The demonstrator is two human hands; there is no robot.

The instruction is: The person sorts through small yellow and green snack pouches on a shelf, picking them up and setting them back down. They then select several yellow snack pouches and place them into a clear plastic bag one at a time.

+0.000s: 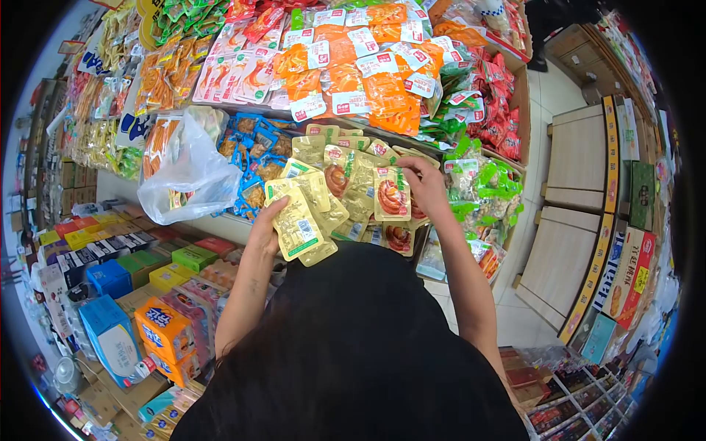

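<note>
My left hand [269, 226] is closed on a few gold snack packets [300, 226], fanned out with their printed backs up. At the bin's right side, my right hand [426, 185] pinches the top corner of another gold snack packet [392, 197], whose front shows a reddish-brown food picture. Beneath and between both hands lies a loose pile of the same gold packets [358, 176], some face up and some back up. The fingertips of my right hand are partly hidden behind the packet's edge.
Left of the pile are blue-edged snack packets [254, 143] and a translucent plastic bag [187, 176]. Orange packets [346, 66] fill the bin behind. Green-edged bags [489, 187] lie to the right. Stacked boxes [114, 334] stand at lower left, wooden shelving [566, 242] at right.
</note>
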